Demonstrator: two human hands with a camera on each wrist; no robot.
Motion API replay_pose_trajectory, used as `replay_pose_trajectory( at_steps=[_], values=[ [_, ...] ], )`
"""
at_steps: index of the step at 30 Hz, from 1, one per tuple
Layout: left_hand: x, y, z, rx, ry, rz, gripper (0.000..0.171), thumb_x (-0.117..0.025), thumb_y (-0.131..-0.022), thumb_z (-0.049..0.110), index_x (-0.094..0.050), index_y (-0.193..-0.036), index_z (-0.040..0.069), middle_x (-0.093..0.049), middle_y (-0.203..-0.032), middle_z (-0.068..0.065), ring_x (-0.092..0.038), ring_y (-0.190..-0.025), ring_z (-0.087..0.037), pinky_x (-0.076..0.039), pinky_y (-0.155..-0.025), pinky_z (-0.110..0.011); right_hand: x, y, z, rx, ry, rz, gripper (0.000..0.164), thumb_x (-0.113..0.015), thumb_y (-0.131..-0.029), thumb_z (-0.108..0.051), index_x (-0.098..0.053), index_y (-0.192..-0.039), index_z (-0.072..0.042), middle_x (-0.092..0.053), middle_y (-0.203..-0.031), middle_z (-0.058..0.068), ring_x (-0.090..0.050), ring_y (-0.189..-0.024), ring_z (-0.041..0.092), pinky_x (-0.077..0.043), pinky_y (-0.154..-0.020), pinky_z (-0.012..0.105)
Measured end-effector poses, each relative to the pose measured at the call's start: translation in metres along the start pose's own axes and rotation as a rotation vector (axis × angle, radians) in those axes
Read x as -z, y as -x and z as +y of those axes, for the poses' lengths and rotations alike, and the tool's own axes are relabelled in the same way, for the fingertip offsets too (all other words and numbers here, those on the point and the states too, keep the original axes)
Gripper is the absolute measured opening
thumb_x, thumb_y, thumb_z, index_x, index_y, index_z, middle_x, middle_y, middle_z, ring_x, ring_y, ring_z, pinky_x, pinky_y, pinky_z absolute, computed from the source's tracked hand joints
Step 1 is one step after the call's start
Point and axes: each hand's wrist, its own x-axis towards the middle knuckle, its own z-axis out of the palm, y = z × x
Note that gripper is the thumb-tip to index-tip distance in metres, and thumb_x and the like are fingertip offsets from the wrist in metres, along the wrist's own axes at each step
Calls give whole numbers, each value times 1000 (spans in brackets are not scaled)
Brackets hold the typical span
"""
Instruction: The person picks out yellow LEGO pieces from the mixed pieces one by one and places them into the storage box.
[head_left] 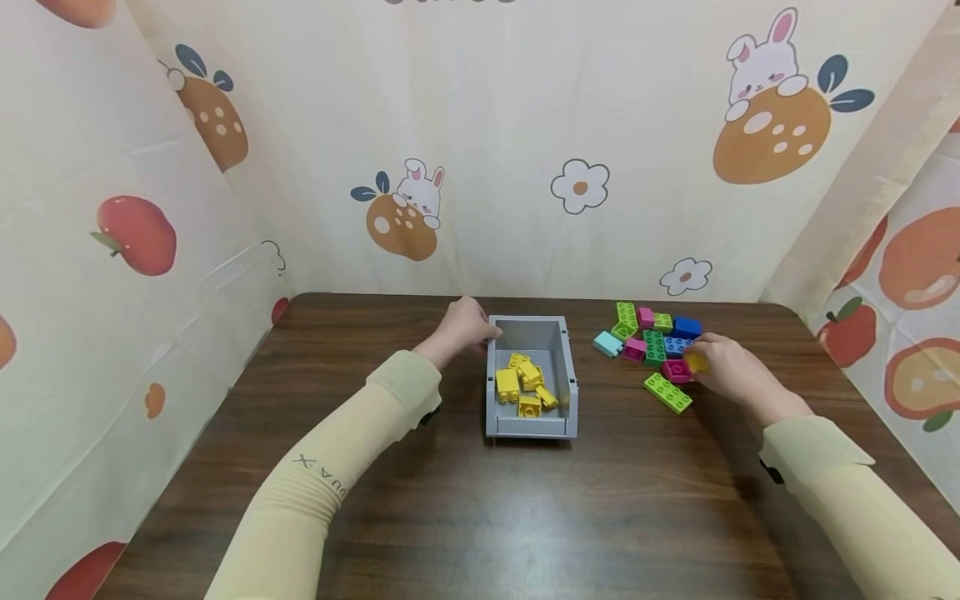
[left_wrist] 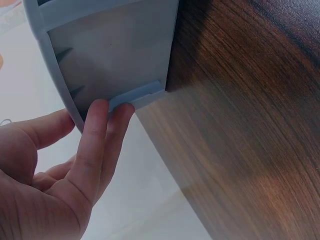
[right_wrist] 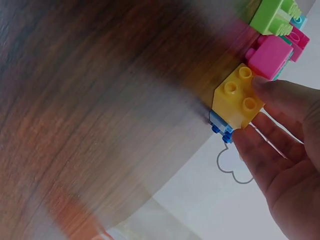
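A grey storage bin [head_left: 531,427] with several yellow toy bricks [head_left: 507,386] in it stands on the table. My left hand [head_left: 465,325] holds the bin by its far left corner. In the left wrist view, two fingers [left_wrist: 92,135] of that hand lie along the bin's side wall [left_wrist: 112,55], with the thumb at its edge. To the right, my right hand [head_left: 723,367] pinches a yellow building brick [right_wrist: 237,95] between thumb and fingers. This brick, studs showing in the right wrist view, is right beside a magenta brick [head_left: 677,372] and the blue bricks [head_left: 678,347].
Around the right hand lie more loose bricks: a long lime brick [head_left: 667,392], a dark green brick [head_left: 654,347] and a light blue brick [head_left: 608,344]. The dark wooden table [head_left: 570,517] ends at a printed curtain [head_left: 495,217] behind and at both sides.
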Motion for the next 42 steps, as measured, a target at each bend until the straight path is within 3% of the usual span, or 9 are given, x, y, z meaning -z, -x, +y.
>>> replay_pose_trajectory(
  at_steps=[16, 25, 35, 42],
  values=[
    [1, 7, 0, -45, -10, 15, 19, -69, -87, 15, -67, -81, -3, -69, -85, -21, -70, -79, -32, -58, -76, -39, 1, -2, -1, -38, -29, -41, 37, -78, -71, 0, -65, -105, 7, -58, -106, 29, -58, -94, 44, -49, -85, 59],
    [1, 8, 1, -43, -12, 16, 18, -68, -87, 14, -67, -80, -3, -69, -81, -18, -70, -79, -32, -59, -75, -38, 5, -3, -1, -19, -29, -64, 37, -80, -70, -5, -66, -102, 5, -60, -103, 26, -58, -89, 39, -52, -83, 57],
    [2, 5, -1, -24, 11, 5, 19, -69, -87, 15, -67, -83, -3, -68, -91, -22, -70, -82, -32, -58, -78, -40, 13, -2, -3, 13, -23, -43, 36, -81, -68, -5, -67, -100, 4, -58, -100, 23, -57, -86, 35, -54, -80, 55],
    [1, 5, -2, -23, 11, 4, 19, -69, -86, 16, -67, -83, -3, -69, -88, -20, -70, -81, -31, -58, -78, -39, 21, -3, -7, 23, -24, -44, 38, -81, -67, -5, -67, -101, 4, -57, -98, 21, -57, -84, 32, -56, -77, 52]
  ],
)
